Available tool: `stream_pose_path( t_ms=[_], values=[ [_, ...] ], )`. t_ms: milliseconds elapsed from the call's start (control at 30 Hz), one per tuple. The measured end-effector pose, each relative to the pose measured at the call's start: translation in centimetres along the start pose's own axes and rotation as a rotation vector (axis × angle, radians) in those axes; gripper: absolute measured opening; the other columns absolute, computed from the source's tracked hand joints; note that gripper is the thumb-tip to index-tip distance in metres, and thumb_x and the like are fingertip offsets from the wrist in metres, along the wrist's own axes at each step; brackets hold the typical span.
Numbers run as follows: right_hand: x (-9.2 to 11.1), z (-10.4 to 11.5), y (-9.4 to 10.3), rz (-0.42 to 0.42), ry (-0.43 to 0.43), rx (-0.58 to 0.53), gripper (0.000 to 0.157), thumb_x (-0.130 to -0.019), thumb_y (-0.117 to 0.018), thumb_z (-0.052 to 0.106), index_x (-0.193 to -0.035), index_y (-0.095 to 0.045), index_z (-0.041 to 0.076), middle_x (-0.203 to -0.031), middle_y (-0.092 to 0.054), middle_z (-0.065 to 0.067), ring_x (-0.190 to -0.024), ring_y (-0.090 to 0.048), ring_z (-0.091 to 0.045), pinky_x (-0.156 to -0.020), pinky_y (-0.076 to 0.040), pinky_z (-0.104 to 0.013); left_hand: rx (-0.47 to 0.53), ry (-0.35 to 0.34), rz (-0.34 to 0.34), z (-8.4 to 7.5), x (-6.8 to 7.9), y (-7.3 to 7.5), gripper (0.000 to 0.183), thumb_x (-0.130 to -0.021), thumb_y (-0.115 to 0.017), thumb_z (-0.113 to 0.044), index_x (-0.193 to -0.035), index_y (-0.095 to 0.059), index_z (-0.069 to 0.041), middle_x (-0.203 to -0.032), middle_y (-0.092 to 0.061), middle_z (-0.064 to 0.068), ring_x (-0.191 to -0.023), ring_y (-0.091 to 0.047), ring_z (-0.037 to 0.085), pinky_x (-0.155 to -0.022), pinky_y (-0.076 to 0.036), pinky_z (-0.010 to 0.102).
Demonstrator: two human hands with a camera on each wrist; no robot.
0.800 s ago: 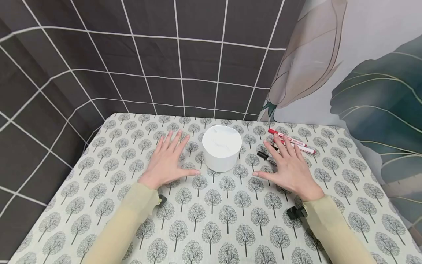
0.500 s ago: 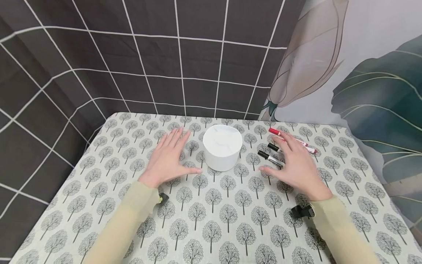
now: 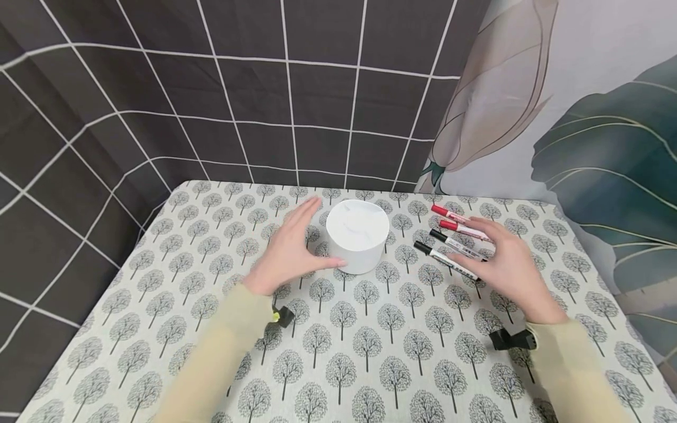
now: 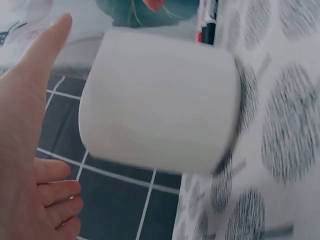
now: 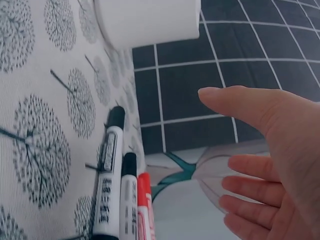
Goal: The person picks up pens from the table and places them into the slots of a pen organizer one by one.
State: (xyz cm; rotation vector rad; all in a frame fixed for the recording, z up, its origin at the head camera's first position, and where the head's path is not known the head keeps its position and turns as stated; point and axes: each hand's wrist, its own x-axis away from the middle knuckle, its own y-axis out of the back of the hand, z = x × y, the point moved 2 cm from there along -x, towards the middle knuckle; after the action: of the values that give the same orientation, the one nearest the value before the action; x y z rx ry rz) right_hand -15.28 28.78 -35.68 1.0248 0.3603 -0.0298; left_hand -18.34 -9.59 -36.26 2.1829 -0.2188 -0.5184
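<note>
A white round tub (image 3: pixel 357 255) stands upright at the middle of the table. My left hand (image 3: pixel 288 255) is at its left side, fingers straight behind and thumb out in front; the left wrist view has a gap between this hand (image 4: pixel 27 130) and the tub's smooth wall (image 4: pixel 160 100). To the right lie two black-capped markers (image 3: pixel 446 261) and two red-capped markers (image 3: pixel 464 229), roughly side by side, caps toward the tub. Above their rear ends hovers my right hand (image 3: pixel 510 267), thumb and fingers apart. Seen from the right wrist, nothing is between its fingers (image 5: pixel 255 192).
A cloth with a tree print (image 3: pixel 338 352) covers the table. Behind it hangs a dark curtain with white grid lines (image 3: pixel 254 88), and a leaf-patterned curtain (image 3: pixel 608 153) hangs at the right. Each wrist carries a small black camera mount (image 3: pixel 513 339).
My left hand has moved right, closer to the tub, its fingers drawn together. The right hand has shifted right along the markers, uncovering their caps, with its fingers less spread.
</note>
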Motion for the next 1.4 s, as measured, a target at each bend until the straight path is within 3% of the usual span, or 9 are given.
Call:
stream_pose_path(
  t_ms=[100,233,400,600,867,1167,1400],
  values=[
    [0.3,-0.3,0.3,0.028,-0.035,0.001,0.076,-0.071,-0.076,0.053,-0.130,-0.055,0.010,-0.132,-0.051,-0.016,-0.119,-0.044,-0.041,-0.093,-0.034,-0.062,0.084,0.049,0.011,-0.7,-0.4,-0.4,0.120,-0.053,-0.068,-0.077,-0.150,-0.021,-0.024,-0.152,-0.015,-0.012,-0.138,-0.017,0.016,-0.103,-0.024,0.058],
    [0.8,-0.8,0.5,0.076,-0.074,0.006,0.070,-0.072,-0.074,0.054,-0.124,-0.060,0.009,-0.120,-0.059,-0.017,-0.107,-0.053,-0.039,-0.084,-0.042,-0.059,0.167,0.111,0.006,-1.4,-0.9,-1.1,0.118,-0.050,-0.072,-0.076,-0.148,-0.023,-0.032,-0.151,-0.023,-0.008,-0.135,-0.024,0.020,-0.100,-0.029,0.058],
    [1.6,-1.9,-0.5,0.128,-0.071,0.013,0.065,-0.073,-0.078,0.045,-0.121,-0.061,0.005,-0.100,-0.067,-0.015,-0.089,-0.061,-0.032,-0.072,-0.049,-0.050,0.249,0.129,-0.024,-1.7,-1.2,-2.3,0.117,-0.050,-0.075,-0.072,-0.147,-0.022,-0.036,-0.149,-0.027,-0.006,-0.133,-0.028,0.019,-0.102,-0.030,0.054],
    [2.7,-3.3,-1.9,0.197,-0.092,0.027,0.059,-0.072,-0.079,0.042,-0.115,-0.064,0.004,-0.099,-0.067,-0.015,-0.085,-0.063,-0.029,-0.075,-0.050,-0.051,0.254,0.129,-0.049,-1.2,-1.4,-3.3,0.117,-0.050,-0.076,-0.071,-0.148,-0.023,-0.035,-0.149,-0.029,-0.002,-0.132,-0.029,0.018,-0.102,-0.029,0.052],
    [2.9,-4.2,-2.7,0.134,0.015,0.044,0.032,-0.073,-0.081,0.019,-0.103,-0.071,0.009,-0.085,-0.066,0.000,-0.071,-0.061,-0.015,-0.064,-0.052,-0.036,0.219,0.135,-0.029,-1.2,-1.7,-3.0,0.117,-0.050,-0.077,-0.071,-0.148,-0.027,-0.030,-0.147,-0.033,0.002,-0.130,-0.033,0.022,-0.102,-0.032,0.051],
    [3.1,-4.5,-2.8,0.092,0.075,0.034,0.027,-0.072,-0.080,0.009,-0.098,-0.072,0.011,-0.080,-0.063,0.004,-0.069,-0.058,-0.012,-0.061,-0.051,-0.026,0.236,0.123,-0.038,-1.0,-1.9,-2.8,0.116,-0.047,-0.079,-0.069,-0.146,-0.030,-0.034,-0.144,-0.037,-0.002,-0.128,-0.035,0.021,-0.102,-0.032,0.050],
    [3.0,-4.2,-2.6,0.057,0.071,-0.009,0.025,-0.074,-0.079,0.008,-0.098,-0.072,0.011,-0.086,-0.066,-0.001,-0.067,-0.057,-0.012,-0.057,-0.048,-0.021,0.280,0.129,-0.052,-0.7,-2.1,-3.0,0.113,-0.045,-0.081,-0.067,-0.143,-0.035,-0.034,-0.139,-0.042,-0.006,-0.119,-0.044,0.015,-0.095,-0.042,0.033]
  ],
)
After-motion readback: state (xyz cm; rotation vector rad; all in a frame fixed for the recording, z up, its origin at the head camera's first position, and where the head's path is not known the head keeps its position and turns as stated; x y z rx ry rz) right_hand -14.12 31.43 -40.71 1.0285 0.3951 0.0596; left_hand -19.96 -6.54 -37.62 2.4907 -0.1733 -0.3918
